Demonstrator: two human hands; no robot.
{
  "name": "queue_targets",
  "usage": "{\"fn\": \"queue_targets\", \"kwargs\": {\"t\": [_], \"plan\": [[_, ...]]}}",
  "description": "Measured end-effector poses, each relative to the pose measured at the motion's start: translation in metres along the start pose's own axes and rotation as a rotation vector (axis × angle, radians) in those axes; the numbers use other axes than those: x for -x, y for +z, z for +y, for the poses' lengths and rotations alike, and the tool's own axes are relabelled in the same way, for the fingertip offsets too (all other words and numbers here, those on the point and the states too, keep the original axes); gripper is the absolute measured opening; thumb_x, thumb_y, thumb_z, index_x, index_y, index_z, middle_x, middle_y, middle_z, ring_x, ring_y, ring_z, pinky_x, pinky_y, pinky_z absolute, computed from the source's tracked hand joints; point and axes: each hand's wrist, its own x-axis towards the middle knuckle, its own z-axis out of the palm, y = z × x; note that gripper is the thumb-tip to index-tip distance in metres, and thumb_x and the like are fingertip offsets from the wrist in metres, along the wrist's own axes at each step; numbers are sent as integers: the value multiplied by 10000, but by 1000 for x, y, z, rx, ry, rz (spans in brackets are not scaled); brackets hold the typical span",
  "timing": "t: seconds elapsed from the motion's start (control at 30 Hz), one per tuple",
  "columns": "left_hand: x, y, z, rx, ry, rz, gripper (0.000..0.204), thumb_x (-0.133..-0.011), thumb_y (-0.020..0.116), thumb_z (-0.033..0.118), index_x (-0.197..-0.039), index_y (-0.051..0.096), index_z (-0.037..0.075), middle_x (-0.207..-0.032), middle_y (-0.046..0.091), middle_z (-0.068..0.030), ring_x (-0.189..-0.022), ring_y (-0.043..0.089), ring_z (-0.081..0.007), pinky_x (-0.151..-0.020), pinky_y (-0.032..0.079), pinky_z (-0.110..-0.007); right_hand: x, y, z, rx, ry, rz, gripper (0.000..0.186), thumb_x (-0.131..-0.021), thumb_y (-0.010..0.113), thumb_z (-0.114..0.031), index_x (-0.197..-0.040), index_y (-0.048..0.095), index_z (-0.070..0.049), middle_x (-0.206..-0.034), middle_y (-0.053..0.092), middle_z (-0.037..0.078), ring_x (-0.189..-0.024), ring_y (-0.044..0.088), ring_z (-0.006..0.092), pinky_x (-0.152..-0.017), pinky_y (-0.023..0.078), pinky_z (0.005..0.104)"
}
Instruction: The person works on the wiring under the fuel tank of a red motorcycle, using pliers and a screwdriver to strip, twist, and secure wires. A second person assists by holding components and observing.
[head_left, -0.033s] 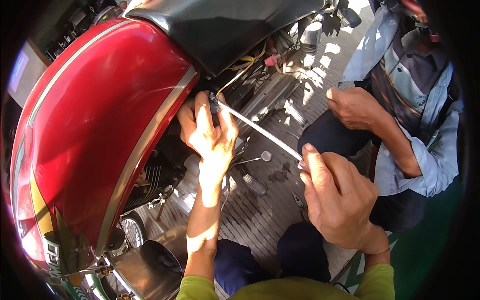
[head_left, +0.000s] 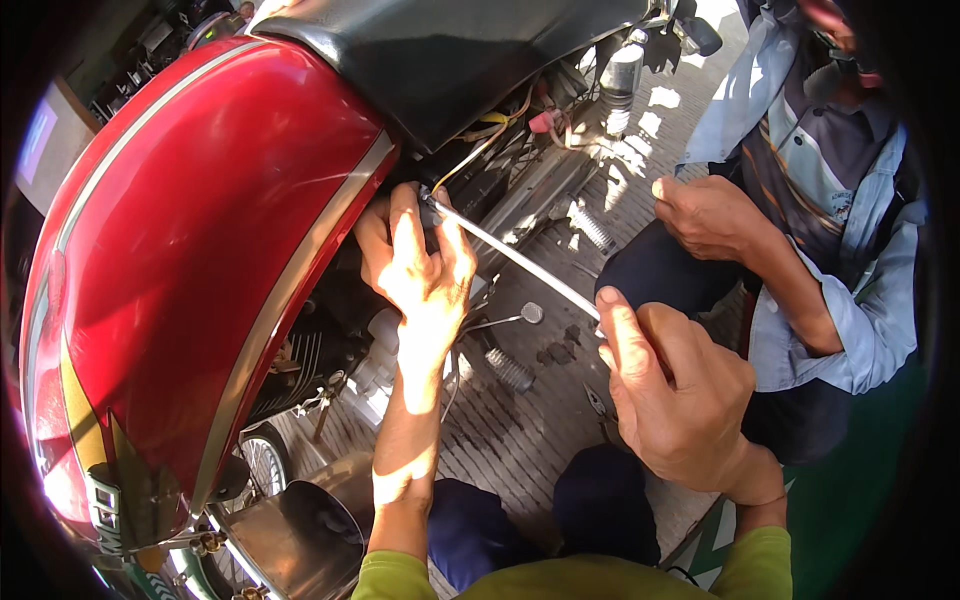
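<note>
My right hand (head_left: 680, 395) is closed around the handle of a long screwdriver (head_left: 520, 261); the handle is hidden in the fist, with the index finger along it. Its bright metal shaft slants up and left to a small part (head_left: 430, 208) below the motorcycle seat's front edge. My left hand (head_left: 418, 255) is closed about that part, fingers curled on both sides of the shaft's tip. What the part is, I cannot make out. A yellow and white wire (head_left: 476, 158) runs up from beside the tip.
The motorcycle's red tank (head_left: 210, 210) fills the left, with its black seat (head_left: 460, 60) above. Facing me at the right crouches a person in a light blue shirt (head_left: 835, 350), one hand (head_left: 712, 215) loosely closed. Pliers (head_left: 595, 400) lie on the ribbed floor (head_left: 500, 440); a foot peg (head_left: 510, 370) juts out.
My right hand has turned slightly on the screwdriver handle, its index finger shifting a little left over the shaft's base. My left hand and the other person stay in place.
</note>
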Motion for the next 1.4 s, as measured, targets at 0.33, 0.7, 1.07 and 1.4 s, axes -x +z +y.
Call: {"fn": "queue_targets", "kwargs": {"t": [0.33, 0.7, 1.07, 1.4], "plan": [[2, 1, 2, 59, -27, 23, 222, -764, 698, -36, -976, 635, -19, -823, 539, -140, -635, 531, -180, -576, 439, -265, 6, -6, -15, -183, 139, -181, 341, -782, 632, -18, -1122, 619, -36, -671, 479, 53, -459, 496, 159, -367, 352, 291], [-11, -49, 43, 10, -12, -166, 243, -795, 622, -46, -1036, 590, -36, -871, 540, -174, -641, 575, -249, -601, 477, -305, 14, -56, -20, 85, -123, -36, 272, -788, 671, -47, -1059, 643, -30, -645, 400, 12, -487, 467, 107, -377, 357, 250], [-1, -14, 10, 15, 41, -7, 217, -799, 689, -8, -1003, 620, 12, -845, 542, -151, -659, 556, -205, -586, 465, -285, 8, -23, -19, 106, -98, -113, 316, -771, 639, -99, -1084, 664, -63, -632, 385, -3, -451, 429, 82, -348, 317, 237], [-5, -27, 11, 25, 56, -47, 252, -783, 689, -19, -1020, 609, 6, -849, 546, -153, -687, 563, -239, -615, 477, -310, 11, -26, -30, -423, 253, -86, 448, -750, 659, -24, -1191, 583, -38, -646, 462, 45, -478, 501, 196, -411, 392, 313]]}}
